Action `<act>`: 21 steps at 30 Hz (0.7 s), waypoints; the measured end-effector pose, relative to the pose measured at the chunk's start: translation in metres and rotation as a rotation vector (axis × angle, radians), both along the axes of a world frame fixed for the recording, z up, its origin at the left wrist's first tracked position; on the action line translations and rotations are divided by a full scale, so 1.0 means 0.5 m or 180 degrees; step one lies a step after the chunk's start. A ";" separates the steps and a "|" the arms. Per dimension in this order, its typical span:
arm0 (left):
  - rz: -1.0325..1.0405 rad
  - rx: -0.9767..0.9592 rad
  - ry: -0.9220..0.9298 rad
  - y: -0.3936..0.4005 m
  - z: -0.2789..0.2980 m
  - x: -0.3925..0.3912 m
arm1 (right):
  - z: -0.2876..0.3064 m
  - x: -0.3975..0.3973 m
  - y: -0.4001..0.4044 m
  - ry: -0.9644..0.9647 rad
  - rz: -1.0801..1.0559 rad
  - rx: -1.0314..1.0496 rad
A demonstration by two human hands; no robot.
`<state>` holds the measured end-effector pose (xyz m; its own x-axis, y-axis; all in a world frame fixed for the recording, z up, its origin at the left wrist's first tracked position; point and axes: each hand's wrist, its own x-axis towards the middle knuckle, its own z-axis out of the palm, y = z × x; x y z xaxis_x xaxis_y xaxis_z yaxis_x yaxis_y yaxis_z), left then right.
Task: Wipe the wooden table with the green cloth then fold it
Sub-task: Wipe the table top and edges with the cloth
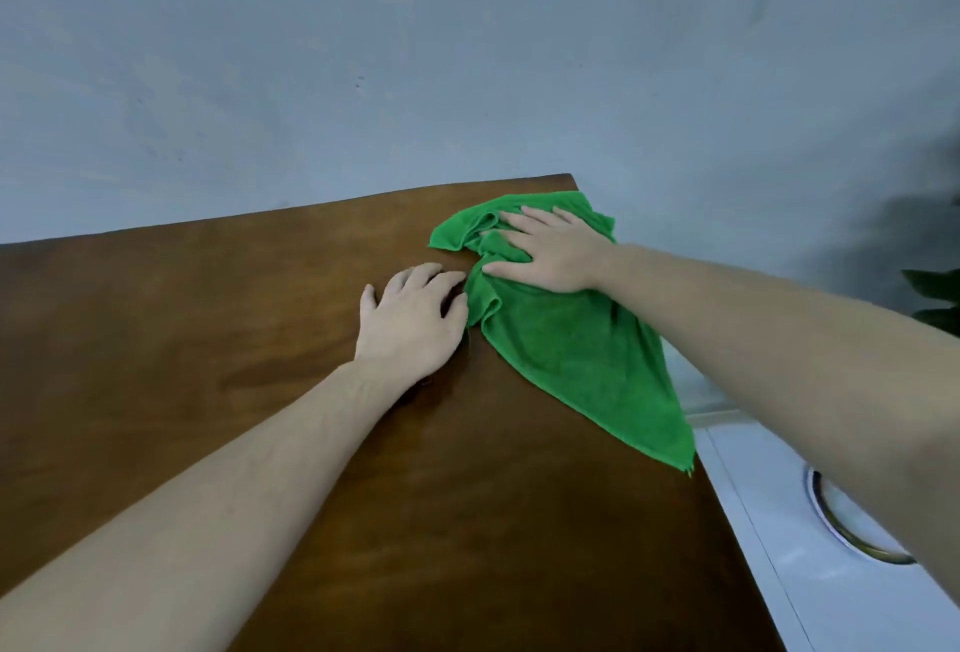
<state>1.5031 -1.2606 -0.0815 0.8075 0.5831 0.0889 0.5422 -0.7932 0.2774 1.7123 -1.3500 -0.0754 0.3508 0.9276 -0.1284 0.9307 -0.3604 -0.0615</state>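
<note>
While wiping: keep right hand [553,254] flat, fingers spread, pressing green cloth [571,339] at far right bench [260,313] corner.
Left hand [413,319]: fingers loosely bent, beside cloth, holding nothing.
Caution: cloth tail nears right edge.

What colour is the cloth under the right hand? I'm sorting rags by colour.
Plain bright green cloth, no pattern; the head view shows it clearly.

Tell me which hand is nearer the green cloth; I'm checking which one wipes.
Right. The right hand presses flat on the green cloth; the left hand rests on the wooden table at the cloth's left edge.
</note>
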 end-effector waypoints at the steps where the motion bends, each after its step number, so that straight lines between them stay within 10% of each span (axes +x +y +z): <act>1: 0.0034 -0.0002 -0.0038 0.002 -0.002 0.009 | 0.001 0.024 0.018 0.0009 0.0001 0.0003; 21: -0.0054 0.0019 -0.0126 0.004 -0.003 0.005 | -0.009 -0.044 -0.068 0.0136 -0.0784 0.0014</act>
